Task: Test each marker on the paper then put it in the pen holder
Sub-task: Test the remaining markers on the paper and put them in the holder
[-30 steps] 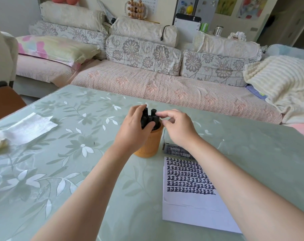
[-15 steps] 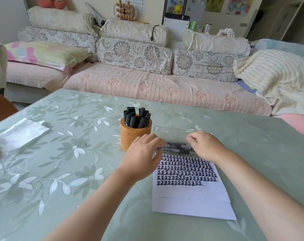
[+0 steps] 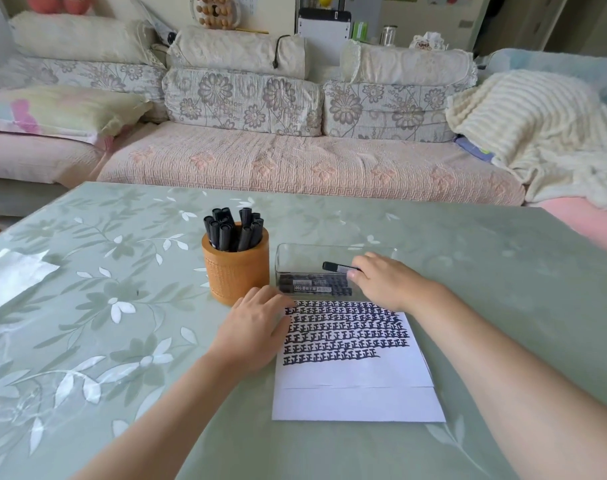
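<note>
Your right hand (image 3: 385, 282) pinches one black marker (image 3: 336, 267) by its end, fingers narrow around it, holding it level inside the clear box (image 3: 282, 261) above the others stacked there. Your left hand (image 3: 253, 327) lies flat with relaxed fingers, holding nothing, on the paper (image 3: 357, 400) at its far-left corner, just beside the pen holder (image 3: 238, 271). The marker looks light, stiff and smooth – likely to swivel in an end pinch – so shift your hold to mid-barrel before writing.
</note>
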